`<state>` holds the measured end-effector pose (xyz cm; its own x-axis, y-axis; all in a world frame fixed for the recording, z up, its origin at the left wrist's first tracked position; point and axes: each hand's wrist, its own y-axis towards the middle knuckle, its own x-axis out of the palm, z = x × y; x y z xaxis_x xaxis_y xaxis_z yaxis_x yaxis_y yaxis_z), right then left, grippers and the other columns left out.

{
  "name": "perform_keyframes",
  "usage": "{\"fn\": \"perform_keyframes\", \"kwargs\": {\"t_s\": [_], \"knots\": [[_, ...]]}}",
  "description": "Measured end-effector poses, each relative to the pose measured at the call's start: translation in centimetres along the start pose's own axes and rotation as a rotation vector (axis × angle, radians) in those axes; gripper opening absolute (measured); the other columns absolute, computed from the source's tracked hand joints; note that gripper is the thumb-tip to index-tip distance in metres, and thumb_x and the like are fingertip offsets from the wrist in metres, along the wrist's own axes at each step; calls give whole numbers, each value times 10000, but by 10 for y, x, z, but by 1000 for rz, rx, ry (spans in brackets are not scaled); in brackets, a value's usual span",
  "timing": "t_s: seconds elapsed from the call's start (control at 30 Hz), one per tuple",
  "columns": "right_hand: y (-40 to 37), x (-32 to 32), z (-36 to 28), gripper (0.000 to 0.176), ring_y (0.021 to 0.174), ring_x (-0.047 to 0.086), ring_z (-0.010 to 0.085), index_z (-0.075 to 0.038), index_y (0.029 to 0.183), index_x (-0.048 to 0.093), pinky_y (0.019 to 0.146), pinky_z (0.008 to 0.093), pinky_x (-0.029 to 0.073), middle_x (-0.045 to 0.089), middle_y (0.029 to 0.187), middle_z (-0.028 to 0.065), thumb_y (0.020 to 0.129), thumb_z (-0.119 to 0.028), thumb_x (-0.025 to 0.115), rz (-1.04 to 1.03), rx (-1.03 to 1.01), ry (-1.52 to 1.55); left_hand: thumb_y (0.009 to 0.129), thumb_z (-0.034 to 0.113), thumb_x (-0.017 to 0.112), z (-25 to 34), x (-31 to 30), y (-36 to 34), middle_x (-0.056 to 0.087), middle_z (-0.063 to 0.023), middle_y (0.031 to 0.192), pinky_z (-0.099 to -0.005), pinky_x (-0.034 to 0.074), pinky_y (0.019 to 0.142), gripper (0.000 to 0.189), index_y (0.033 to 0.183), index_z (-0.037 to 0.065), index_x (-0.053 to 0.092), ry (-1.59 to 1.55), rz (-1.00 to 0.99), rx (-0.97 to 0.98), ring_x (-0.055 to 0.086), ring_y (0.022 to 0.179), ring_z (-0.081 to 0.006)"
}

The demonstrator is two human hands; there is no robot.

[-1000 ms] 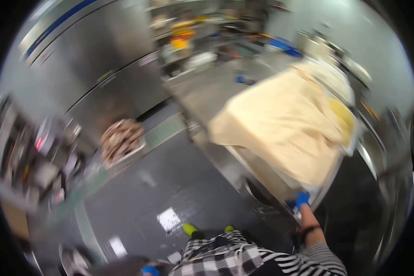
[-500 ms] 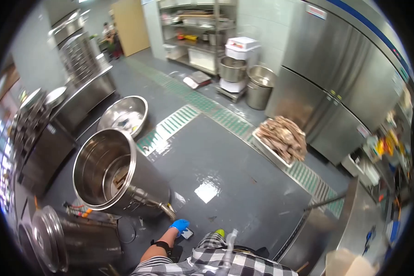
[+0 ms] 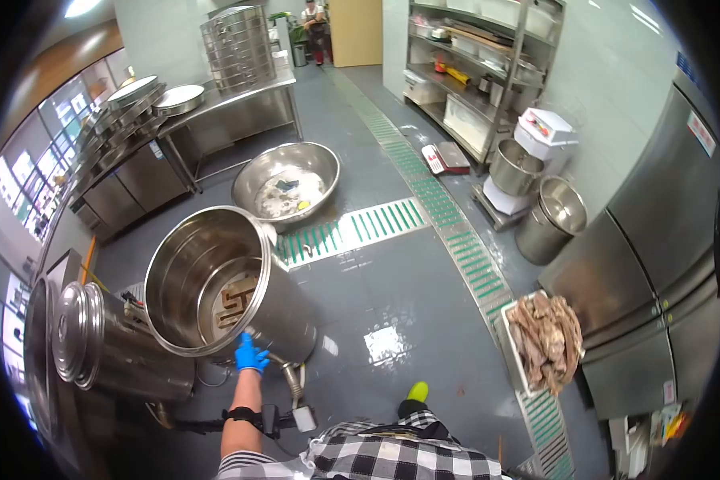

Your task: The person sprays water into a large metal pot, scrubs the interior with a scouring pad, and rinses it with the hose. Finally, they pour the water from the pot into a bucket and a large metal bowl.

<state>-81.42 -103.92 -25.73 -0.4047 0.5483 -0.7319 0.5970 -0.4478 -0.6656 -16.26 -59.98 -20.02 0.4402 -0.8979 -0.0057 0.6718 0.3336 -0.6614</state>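
Note:
My left hand (image 3: 251,354), in a blue glove, is at the near rim of a large, deep steel pot (image 3: 284,312). Its fingers point up toward the rim, but they are too small and blurred to tell whether they grip it. Inside the pot, on its floor, lies a brown metal piece (image 3: 236,301). A metal pipe fitting (image 3: 293,382) sticks out from the pot's side, to the right of my left hand. My right hand is not in view.
Behind the pot, a wide steel bowl (image 3: 322,164) rests on the floor. Lidded pots (image 3: 140,356) stand at left. A white tray (image 3: 514,352) of brownish meat lies by the steel fridge (image 3: 616,280) at right. A person (image 3: 315,30) stands far back.
My left hand has moved up from low beside the pipe fitting to the pot's near rim. The view has turned left, so the pots, tray and fridge appear farther right.

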Motion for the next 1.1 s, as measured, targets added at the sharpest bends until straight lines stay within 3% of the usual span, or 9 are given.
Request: {"fn": "perform_keyframes", "kwargs": {"t_s": [0.13, 0.2, 0.4, 0.53, 0.63, 0.83, 0.9, 0.97, 1.1], "knots": [[201, -95, 14, 241, 598, 497, 140, -88, 963, 523, 551, 251, 429, 528, 694, 57, 741, -125, 435, 48, 246, 662, 616, 610, 508, 19, 4, 19, 420, -125, 1118, -418, 404, 646, 744, 1124, 78, 393, -184, 277, 7, 500, 849, -327], [225, -224, -96, 322, 508, 480, 128, -109, 1023, 511, 462, 236, 413, 525, 681, 80, 723, -56, 406, 15, 153, 1042, 617, 607, 508, 27, 12, 22, 410, -122, 1132, -433, 390, 681, 737, 1115, 74, 403, -204, 339, -36, 489, 869, -344], [380, -402, -253, 422, 517, 465, 116, -85, 1091, 446, 461, 218, 401, 492, 678, 57, 673, -42, 488, -75, -240, 764, 600, 571, 558, 40, 51, 33, 465, -173, 1060, -468, 384, 734, 758, 1103, 25, 402, -238, 596, -72, 490, 895, -332], [450, -451, -327, 566, 600, 472, 107, -87, 1163, 352, 505, 227, 417, 473, 756, 42, 634, -6, 539, -125, -384, 978, 627, 309, 552, 41, 70, 40, 502, -292, 889, -428, 450, 633, 532, 939, -102, 422, -68, 1309, 19, 540, 745, -349], [484, -482, -372, 639, 654, 459, 98, -81, 1194, 286, 547, 235, 424, 445, 800, 25, 620, 52, 534, -99, -470, 1018, 630, 303, 546, 25, 50, 57, 510, -285, 846, -432, 446, 635, 508, 913, -98, 417, -56, 1212, 44, 539, 736, -360], [572, -537, -447, 299, 638, 455, 85, -70, 1064, 460, 556, 215, 410, 460, 714, 5, 766, -42, 454, 171, -564, 965, 664, 281, 538, 64, 96, 31, 436, -266, 1045, -414, 398, 761, 557, 1056, -81, 375, 396, 1423, -229, 468, 919, -369], [601, -564, -487, 243, 600, 468, 84, -56, 1040, 476, 530, 210, 406, 477, 706, 14, 806, -88, 423, 175, -537, 886, 709, 291, 533, 75, 125, 42, 347, -239, 1148, -404, 287, 883, 558, 1116, -44, 350, 1065, 1538, 220, 342, 1064, -352], [653, -584, -517, 253, 558, 478, 81, -63, 1054, 467, 504, 205, 398, 492, 672, 20, 821, -149, 421, 130, -558, 830, 731, 296, 533, 100, 158, 56, 290, -233, 1191, -393, 221, 923, 571, 1158, -20, 323, 1009, 1259, 510, 267, 1120, -330], [730, -617, -642, 309, 497, 438, 56, -84, 1017, 518, 454, 171, 358, 468, 573, -3, 844, -292, 368, -59, -588, 831, 707, 310, 571, 155, 237, 96, 335, -229, 1165, -396, 247, 903, 628, 1161, -33, 306, 795, 904, 658, 315, 1084, -343]]}}
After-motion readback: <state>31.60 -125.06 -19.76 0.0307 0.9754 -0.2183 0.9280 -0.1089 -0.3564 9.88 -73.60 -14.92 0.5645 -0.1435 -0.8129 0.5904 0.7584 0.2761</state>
